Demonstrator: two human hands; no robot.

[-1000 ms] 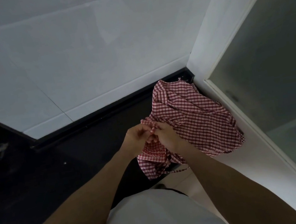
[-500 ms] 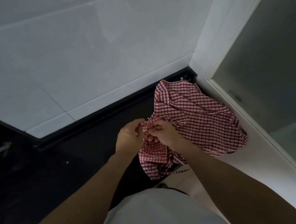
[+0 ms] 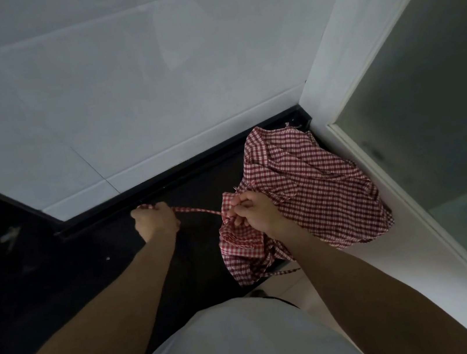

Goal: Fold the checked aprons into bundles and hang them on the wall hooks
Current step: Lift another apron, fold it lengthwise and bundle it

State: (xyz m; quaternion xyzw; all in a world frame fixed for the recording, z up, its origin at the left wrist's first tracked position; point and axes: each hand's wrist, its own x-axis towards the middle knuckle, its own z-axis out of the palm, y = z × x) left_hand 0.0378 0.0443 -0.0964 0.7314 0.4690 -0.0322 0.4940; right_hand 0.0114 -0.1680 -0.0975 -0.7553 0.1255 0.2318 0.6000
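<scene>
- A red-and-white checked apron (image 3: 304,187) is seen right of centre in the frame, crumpled into loose folds and spread on a dark counter (image 3: 94,269).
- Its far edge is pressed close to the corner where the white tiled wall (image 3: 120,87) meets a white frame (image 3: 340,68) at the right; whether the wall is actually touched cannot be told.
- The cloth's near part is bunched and hangs over the counter's front edge at lower centre, with a thin strip trailing out beneath it.
- The check is fine and even; darker red is shown in the shaded folds and brighter red on the bunched part below the right hand.
- A narrow checked tie (image 3: 197,210) is drawn out nearly taut from the bunch toward the left.
- The tie's free end is gripped in the left hand (image 3: 155,223), fingers curled round it, at centre-left of the frame.
- The bunched cloth where the tie starts is pinched by the right hand (image 3: 254,211), fingers curled onto the fabric.
- The hands are held apart, joined only by the tie.
- Frosted glass (image 3: 445,112) is seen at the right edge, and a white shirt (image 3: 238,347) at the bottom centre.
</scene>
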